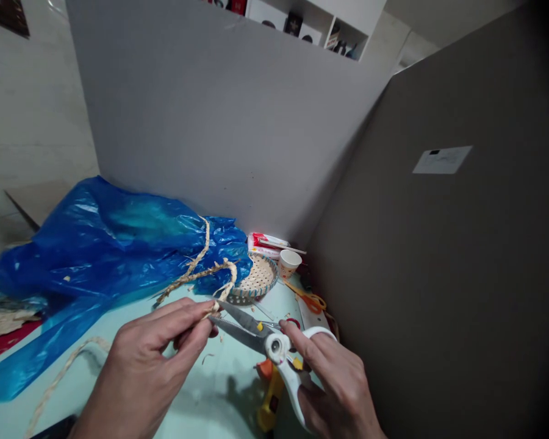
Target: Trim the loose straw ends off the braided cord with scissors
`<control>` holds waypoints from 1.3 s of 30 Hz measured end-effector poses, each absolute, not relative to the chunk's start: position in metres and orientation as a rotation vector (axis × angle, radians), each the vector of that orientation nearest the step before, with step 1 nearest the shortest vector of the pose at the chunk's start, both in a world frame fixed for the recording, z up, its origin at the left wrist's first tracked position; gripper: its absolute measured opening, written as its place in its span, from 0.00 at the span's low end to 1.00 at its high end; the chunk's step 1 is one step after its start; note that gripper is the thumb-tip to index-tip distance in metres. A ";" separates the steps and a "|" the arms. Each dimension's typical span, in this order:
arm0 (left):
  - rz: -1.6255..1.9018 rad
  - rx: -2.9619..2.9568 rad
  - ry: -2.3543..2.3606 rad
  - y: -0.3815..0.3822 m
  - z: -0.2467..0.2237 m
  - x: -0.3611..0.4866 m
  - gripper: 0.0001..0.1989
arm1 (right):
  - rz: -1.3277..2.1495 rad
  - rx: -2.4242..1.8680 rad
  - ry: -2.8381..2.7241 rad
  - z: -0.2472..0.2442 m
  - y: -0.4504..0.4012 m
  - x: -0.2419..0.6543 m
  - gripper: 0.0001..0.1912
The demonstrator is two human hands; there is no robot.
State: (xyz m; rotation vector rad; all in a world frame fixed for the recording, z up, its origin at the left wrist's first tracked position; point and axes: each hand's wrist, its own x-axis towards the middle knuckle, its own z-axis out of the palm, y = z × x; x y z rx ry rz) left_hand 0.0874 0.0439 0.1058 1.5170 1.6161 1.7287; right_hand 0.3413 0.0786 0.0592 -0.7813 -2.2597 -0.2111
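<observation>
My left hand [160,350] pinches a pale braided straw cord [231,274] between thumb and fingers. Beyond the fingertips the cord loops up and lies back over a blue plastic bag [132,231]. A further length of braid [68,363] trails across the table at the left. In my right hand [333,378] are white-handled scissors [277,349], their fingers closed round the handles. The scissor blades stand apart, with their tips at the cord just beyond my left fingertips. Part of my left fingers is hidden behind the thumb.
Behind the scissors sit a round woven basket [258,277], a paper cup [290,262] and a red-and-white packet [265,242]. Orange-handled scissors [313,301] lie to the right. A yellow tool [269,402] is below the blades. Grey partitions [229,116] close off the back and right.
</observation>
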 end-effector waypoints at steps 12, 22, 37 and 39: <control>1.853 1.927 1.539 0.040 0.103 0.087 0.08 | -0.287 -0.766 -2.258 0.059 0.076 0.342 0.36; 1.820 2.068 1.567 0.043 0.110 0.087 0.12 | -0.293 -0.750 -2.235 0.068 0.075 0.339 0.27; 1.728 1.940 1.584 0.043 0.105 0.084 0.12 | -0.344 -0.737 -2.230 0.066 0.074 0.343 0.19; 1.722 1.899 1.590 0.043 0.106 0.085 0.11 | -0.358 -0.725 -2.216 0.065 0.075 0.343 0.20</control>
